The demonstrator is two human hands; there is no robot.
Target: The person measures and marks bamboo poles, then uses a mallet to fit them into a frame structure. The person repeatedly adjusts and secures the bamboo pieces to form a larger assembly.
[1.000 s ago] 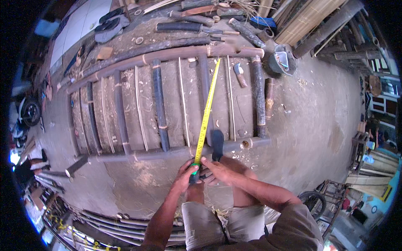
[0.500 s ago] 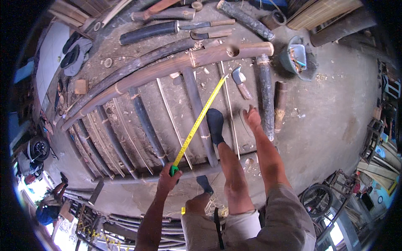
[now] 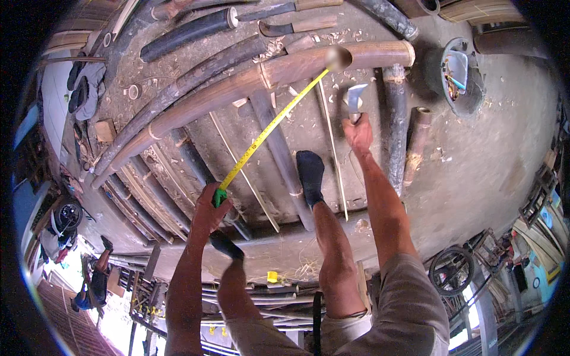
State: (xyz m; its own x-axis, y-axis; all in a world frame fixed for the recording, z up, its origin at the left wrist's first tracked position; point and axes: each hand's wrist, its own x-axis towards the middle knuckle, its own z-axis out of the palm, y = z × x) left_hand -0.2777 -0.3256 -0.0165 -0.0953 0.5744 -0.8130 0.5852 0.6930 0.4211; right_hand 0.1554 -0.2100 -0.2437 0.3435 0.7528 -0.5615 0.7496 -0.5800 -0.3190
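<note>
My left hand is closed round the green case of a tape measure. Its yellow blade slants up and right across the frame, its tip at the near edge of the blurred round hole in a thick brown bamboo pole; whether they touch is unclear. My right hand grips a short-handled knife with a broad, curved metal blade, held just short of that pole. Dark bamboo crosspieces and thin pale strips lie between this pole and a nearer one.
Beyond the pole lie a curved machete, a straight one and a black bamboo length. A bucket holding a tray stands at right. My socked feet are among the poles. Another person is at far lower left.
My right hand, formerly empty, has reached forward and taken up the knife. The tape measure has moved left with my left hand, its tip now by the hole. My left foot shifted left.
</note>
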